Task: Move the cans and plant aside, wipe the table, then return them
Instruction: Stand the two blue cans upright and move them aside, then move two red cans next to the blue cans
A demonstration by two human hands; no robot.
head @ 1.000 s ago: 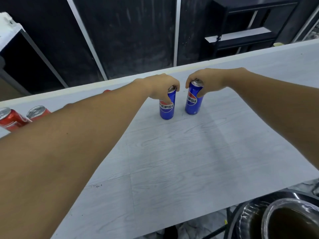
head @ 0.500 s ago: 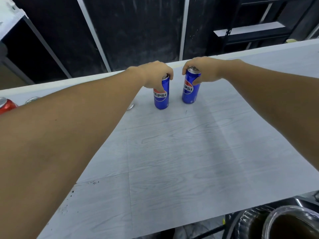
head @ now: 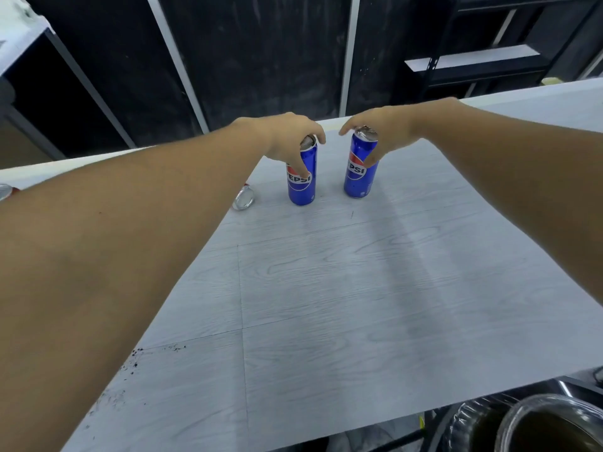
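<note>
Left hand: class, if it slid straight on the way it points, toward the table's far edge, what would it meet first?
Nothing on the table: the left hand already grips its blue can; beyond lie bare table and, probably, a gap before the dark wall.

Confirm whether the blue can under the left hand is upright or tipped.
Upright: the left blue can stands on its base on the table, top rim uppermost, with the left hand over its top.

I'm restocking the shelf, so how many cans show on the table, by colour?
Blue cans: 2, one under the left hand, one under the right hand
Red cans: 2, partly hidden
Total: 4
</note>
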